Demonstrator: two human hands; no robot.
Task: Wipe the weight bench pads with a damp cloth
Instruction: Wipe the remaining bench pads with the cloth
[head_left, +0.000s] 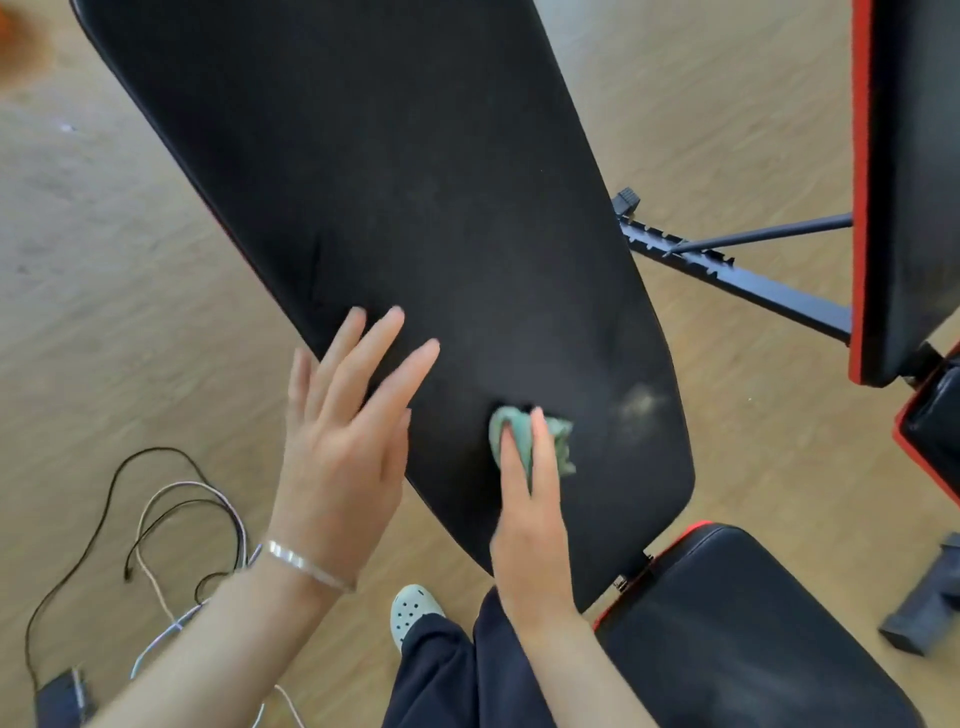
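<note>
The long black back pad (395, 208) of the weight bench runs from the top left down to the lower middle. My right hand (530, 514) presses a small green cloth (558, 434) flat onto the pad's lower end. A pale dusty smudge (641, 405) lies on the pad just right of the cloth. My left hand (345, 441) rests at the pad's left edge, fingers spread and holding nothing. The black seat pad (743, 634) with red trim sits at the lower right.
A second black bench with a red edge (909, 182) stands at the right, its dark metal frame (737, 280) crossing the wooden floor. Loose cables (156, 519) lie at the lower left. A grey object (930, 608) sits by the seat pad. My shoe (413, 610) is below the pad.
</note>
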